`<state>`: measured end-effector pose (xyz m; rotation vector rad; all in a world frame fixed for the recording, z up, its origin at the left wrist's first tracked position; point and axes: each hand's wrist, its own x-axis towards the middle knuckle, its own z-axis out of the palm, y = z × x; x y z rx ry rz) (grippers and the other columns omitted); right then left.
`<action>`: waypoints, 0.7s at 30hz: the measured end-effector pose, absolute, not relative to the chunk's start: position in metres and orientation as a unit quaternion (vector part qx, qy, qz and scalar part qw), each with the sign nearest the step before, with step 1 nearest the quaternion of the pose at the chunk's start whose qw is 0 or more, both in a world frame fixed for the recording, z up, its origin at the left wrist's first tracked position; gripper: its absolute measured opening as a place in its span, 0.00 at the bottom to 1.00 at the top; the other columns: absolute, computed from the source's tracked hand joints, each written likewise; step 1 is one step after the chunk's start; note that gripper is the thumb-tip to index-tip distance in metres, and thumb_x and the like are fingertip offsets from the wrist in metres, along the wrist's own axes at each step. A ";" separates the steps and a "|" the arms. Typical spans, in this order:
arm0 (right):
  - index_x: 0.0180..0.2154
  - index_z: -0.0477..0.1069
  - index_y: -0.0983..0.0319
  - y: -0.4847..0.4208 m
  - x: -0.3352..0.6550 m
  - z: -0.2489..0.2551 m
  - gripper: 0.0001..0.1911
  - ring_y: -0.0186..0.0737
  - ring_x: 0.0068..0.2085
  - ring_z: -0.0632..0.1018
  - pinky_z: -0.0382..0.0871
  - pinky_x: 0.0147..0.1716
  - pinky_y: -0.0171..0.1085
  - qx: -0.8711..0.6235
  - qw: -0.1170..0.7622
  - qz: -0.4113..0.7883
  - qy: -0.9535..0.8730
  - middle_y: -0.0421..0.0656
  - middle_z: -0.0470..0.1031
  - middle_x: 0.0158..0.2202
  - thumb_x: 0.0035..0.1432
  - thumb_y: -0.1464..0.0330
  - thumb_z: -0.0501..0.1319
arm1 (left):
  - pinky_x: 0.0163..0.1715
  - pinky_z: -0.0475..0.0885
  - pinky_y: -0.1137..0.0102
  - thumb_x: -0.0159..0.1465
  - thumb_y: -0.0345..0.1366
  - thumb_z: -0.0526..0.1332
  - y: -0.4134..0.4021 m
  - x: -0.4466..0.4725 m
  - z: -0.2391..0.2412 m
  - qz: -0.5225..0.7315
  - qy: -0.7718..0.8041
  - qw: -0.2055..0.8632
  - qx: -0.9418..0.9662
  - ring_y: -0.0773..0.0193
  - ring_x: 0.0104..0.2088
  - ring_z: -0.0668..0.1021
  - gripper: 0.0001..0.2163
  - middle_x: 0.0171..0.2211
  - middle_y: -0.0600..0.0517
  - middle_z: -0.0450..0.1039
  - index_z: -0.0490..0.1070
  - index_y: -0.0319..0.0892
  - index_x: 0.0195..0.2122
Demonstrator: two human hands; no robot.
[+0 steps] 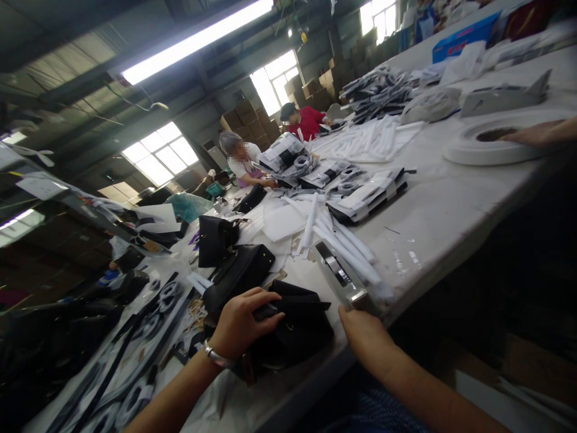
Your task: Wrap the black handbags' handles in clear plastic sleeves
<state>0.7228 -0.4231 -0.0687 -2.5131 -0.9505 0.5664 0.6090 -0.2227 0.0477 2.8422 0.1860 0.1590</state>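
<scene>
1. Head view, near left: the black bag (297, 331) is being grasped by the left hand (241, 325), with the fingers curled over its top flap. The bag is lying on the white table (451, 204), just inside the near edge.
2. Head view, near right: the near end of a silvery flat object (340, 276) is being touched by the right hand (366, 337). Whether it is being gripped cannot be told.
3. Head view, beyond: white rolls (349, 240) are being kept in a loose heap touching the silvery object, and two further bags (225, 252) are standing behind the held one.
4. Judged risk: the bag is being handled close to the table edge, so it could be dragged off by a pull toward the body. The silvery object, also near the edge, could be knocked off by the right hand.
</scene>
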 end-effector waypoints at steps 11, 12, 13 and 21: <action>0.44 0.72 0.57 -0.392 0.708 -0.047 0.09 0.45 0.46 0.76 0.69 0.48 0.41 -0.730 0.530 0.060 -0.427 0.43 0.76 0.43 0.60 0.68 0.63 | 0.40 0.74 0.72 0.59 0.38 0.67 -0.226 0.607 0.046 0.042 0.066 0.159 0.984 0.62 0.37 0.80 0.11 0.38 0.52 0.77 0.77 0.47 0.44; 0.41 0.73 0.57 -0.387 0.711 -0.049 0.07 0.43 0.43 0.76 0.69 0.45 0.39 -0.720 0.550 0.083 -0.415 0.41 0.76 0.40 0.59 0.68 0.64 | 0.40 0.74 0.72 0.59 0.37 0.68 -0.227 0.607 0.046 0.039 0.069 0.158 0.984 0.62 0.37 0.80 0.12 0.38 0.52 0.77 0.77 0.47 0.44; 0.39 0.73 0.58 -0.384 0.713 -0.052 0.05 0.41 0.41 0.76 0.69 0.43 0.38 -0.709 0.567 0.103 -0.407 0.40 0.76 0.38 0.58 0.68 0.65 | 0.39 0.74 0.72 0.59 0.37 0.68 -0.227 0.607 0.046 0.036 0.073 0.157 0.984 0.62 0.37 0.79 0.12 0.38 0.52 0.77 0.77 0.48 0.44; 0.38 0.79 0.58 -0.381 0.725 -0.059 0.07 0.38 0.40 0.77 0.68 0.43 0.36 -0.634 0.644 0.200 -0.378 0.40 0.76 0.36 0.58 0.71 0.63 | 0.42 0.73 0.72 0.59 0.37 0.67 -0.226 0.606 0.044 0.032 0.082 0.161 0.983 0.62 0.39 0.80 0.12 0.39 0.53 0.77 0.77 0.47 0.45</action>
